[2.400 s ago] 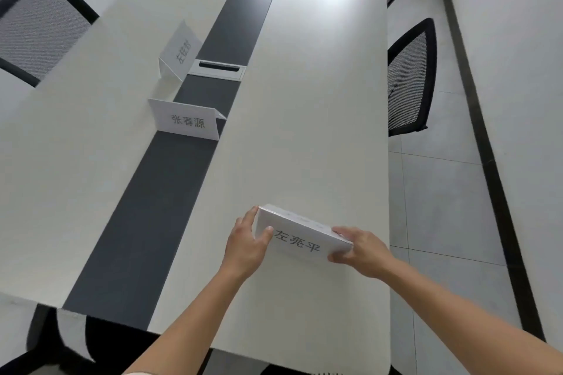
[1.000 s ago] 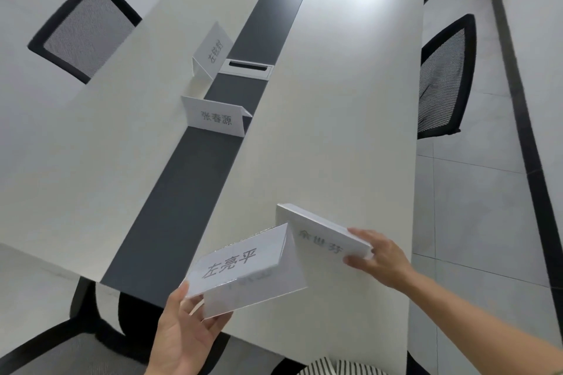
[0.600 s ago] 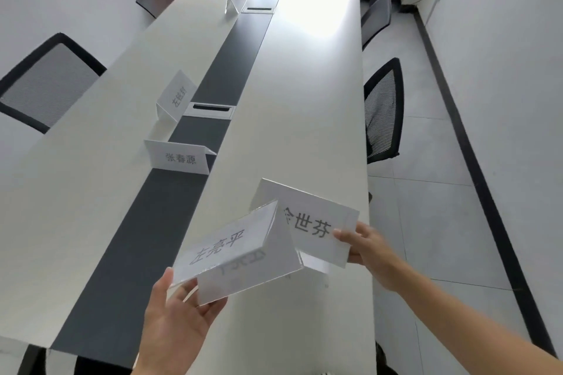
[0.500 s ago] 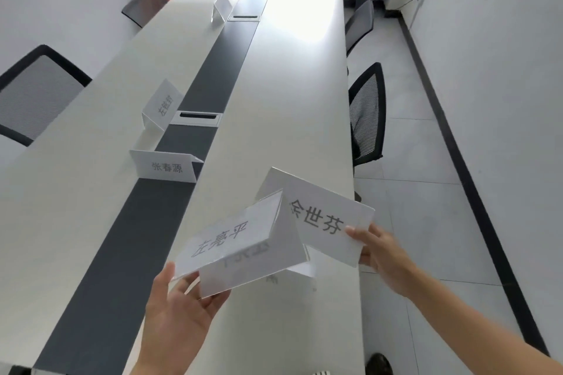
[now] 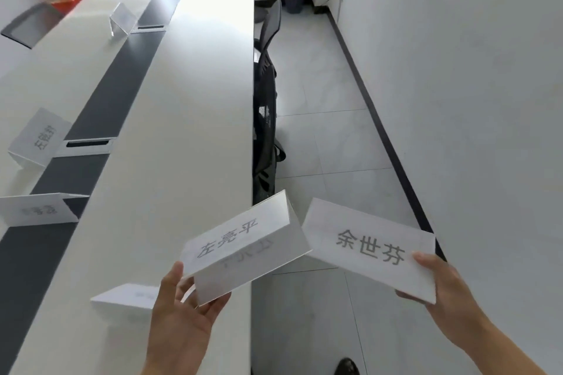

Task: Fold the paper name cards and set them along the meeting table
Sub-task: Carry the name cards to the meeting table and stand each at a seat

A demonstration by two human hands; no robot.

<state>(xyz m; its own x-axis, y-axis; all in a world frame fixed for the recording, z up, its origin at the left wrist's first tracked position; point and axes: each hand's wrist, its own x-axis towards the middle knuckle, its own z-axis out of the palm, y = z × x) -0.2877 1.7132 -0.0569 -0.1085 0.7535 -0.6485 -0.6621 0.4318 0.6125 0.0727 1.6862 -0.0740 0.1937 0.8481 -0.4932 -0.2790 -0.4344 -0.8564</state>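
1. Both cards have come up off the desk (image 5: 182, 100) since a couple of seconds back, when the two hands pressed them together on its top. Now they are apart, one to each hand.
2. The left hand (image 5: 179, 323) holds the tented card (image 5: 240, 250), thumb on the near face and fingers (image 5: 213, 304) curled under the lower flap. It hangs in the air over the desk's right edge.
3. The right hand (image 5: 438, 286) pinches the second card (image 5: 368, 250) at its near right corner, thumb on top and the rest beneath. That card floats over the floor, at three o'clock from the tented one and just beside it. I cannot tell how far its fold is opened.
4. Done so far, as I judge it: four cards already sit on the desk.
   - The far card (image 5: 122, 20) is up at twelve o'clock by the dark centre strip.
   - Two left cards (image 5: 38, 137) stand at nine and ten o'clock.
   - The near card (image 5: 128, 295) lies at nine o'clock from the left hand.
5. Left to do: both held cards need standing on the desk, likely along the side by the mesh chair (image 5: 265, 119).
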